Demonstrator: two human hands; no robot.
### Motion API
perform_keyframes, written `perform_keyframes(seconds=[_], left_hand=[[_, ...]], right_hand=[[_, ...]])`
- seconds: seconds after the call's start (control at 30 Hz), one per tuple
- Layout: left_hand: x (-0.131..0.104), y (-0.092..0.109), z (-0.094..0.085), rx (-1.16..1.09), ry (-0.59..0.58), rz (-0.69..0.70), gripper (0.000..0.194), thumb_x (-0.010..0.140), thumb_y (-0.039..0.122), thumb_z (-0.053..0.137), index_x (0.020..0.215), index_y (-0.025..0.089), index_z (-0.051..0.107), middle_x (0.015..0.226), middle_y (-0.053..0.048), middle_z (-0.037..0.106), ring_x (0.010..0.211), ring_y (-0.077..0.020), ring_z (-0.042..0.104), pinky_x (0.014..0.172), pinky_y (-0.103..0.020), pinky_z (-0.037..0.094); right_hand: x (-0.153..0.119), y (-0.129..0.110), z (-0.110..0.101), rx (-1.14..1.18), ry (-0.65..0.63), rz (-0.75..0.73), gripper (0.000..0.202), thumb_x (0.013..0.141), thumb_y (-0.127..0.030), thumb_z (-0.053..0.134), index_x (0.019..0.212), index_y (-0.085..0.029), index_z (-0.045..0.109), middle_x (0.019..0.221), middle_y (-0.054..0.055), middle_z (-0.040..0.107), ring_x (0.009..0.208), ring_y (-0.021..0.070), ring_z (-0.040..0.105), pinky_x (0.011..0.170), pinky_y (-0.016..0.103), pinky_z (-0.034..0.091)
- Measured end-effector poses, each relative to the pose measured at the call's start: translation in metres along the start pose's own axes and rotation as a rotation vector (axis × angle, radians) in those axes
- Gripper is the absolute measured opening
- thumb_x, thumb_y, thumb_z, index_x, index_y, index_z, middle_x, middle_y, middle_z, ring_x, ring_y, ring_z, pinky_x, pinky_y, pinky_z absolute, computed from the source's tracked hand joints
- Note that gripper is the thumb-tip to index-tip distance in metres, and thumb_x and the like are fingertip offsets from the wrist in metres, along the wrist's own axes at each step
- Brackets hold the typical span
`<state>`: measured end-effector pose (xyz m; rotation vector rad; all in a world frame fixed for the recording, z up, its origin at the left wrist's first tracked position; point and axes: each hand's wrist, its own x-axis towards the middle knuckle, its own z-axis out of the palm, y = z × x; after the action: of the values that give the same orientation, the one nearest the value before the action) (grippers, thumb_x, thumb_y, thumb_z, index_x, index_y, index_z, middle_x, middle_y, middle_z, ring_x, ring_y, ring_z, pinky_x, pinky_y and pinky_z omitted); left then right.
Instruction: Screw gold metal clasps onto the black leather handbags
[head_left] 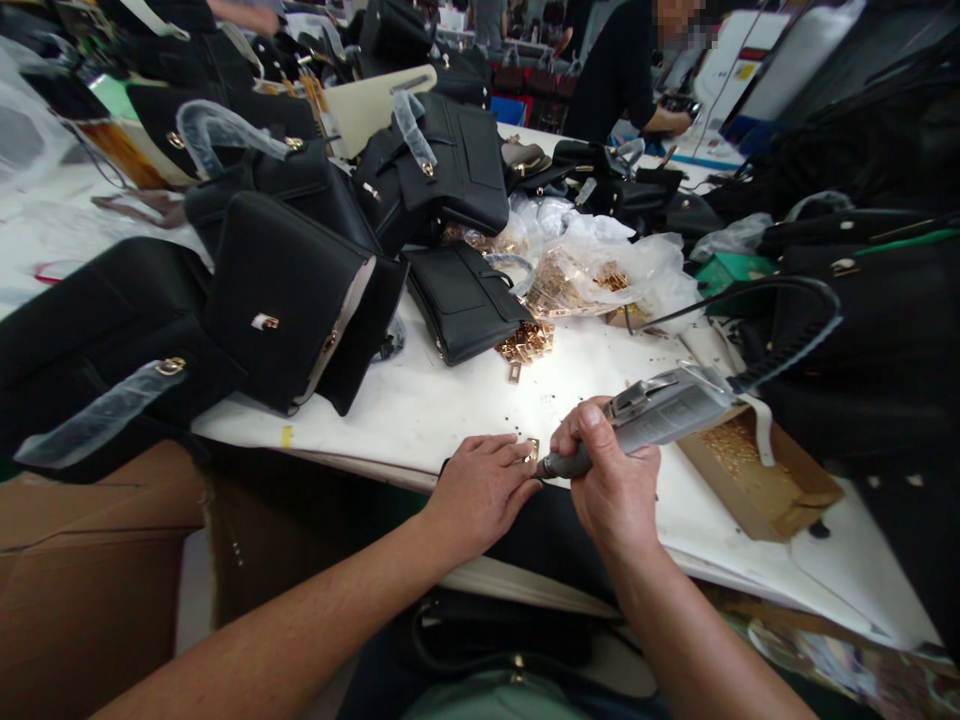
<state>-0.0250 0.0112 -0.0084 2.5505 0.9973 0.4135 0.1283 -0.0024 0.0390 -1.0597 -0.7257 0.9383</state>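
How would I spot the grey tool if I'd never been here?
Find the white table, then the right hand over its near edge. The grey tool is in that hand, its tip near the left hand. Unlike the brown box beside it, it has a black cord.

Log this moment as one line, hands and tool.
Left hand: fingers at gold fitting | Right hand: gripping gray power tool, tip beside fitting | At right: cardboard box holding small gold pieces

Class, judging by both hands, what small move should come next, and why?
Probably ease the grey corded handheld tool against the small gold metal plate: the right hand holds the tool's tip close by, while the left hand rests against the plate.
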Motion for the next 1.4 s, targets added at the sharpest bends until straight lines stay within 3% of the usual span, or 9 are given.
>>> perform_keyframes(seconds=[0.87,1.13,1.4], left_hand=[[-0.0003,-0.003,0.0037,0.008,0.019,0.01,0.024,0.104,0.038,0.051,0.119,0.032,0.068,0.136,0.003,0.066,0.129,-0.0248,0.056,0.1,-0.045,0.041],[-0.0004,-0.0014,0.0016,-0.03,0.028,0.003,0.032,0.099,0.051,0.057,0.121,0.031,0.067,0.135,0.0,0.066,0.129,-0.0251,0.055,0.102,-0.046,0.041],[-0.0004,-0.0031,0.0042,-0.025,0.026,-0.004,0.023,0.102,0.037,0.053,0.117,0.031,0.069,0.135,0.002,0.066,0.13,-0.0253,0.055,0.1,-0.046,0.042]], right_hand=[[0.0019,0.0023,0.0022,0.048,0.027,0.013,0.027,0.083,-0.038,0.078,0.083,-0.02,0.059,0.058,-0.006,0.054,0.048,0.0103,0.049,0.048,0.024,0.042],[0.0007,0.0008,0.0037,0.027,0.023,0.019,0.028,0.084,-0.041,0.076,0.082,-0.02,0.057,0.058,-0.006,0.054,0.048,0.01,0.048,0.048,0.024,0.042],[-0.0004,0.0032,0.0042,0.039,0.026,0.02,0.028,0.083,-0.04,0.078,0.082,-0.02,0.058,0.058,-0.006,0.053,0.049,0.0104,0.049,0.049,0.025,0.043]])
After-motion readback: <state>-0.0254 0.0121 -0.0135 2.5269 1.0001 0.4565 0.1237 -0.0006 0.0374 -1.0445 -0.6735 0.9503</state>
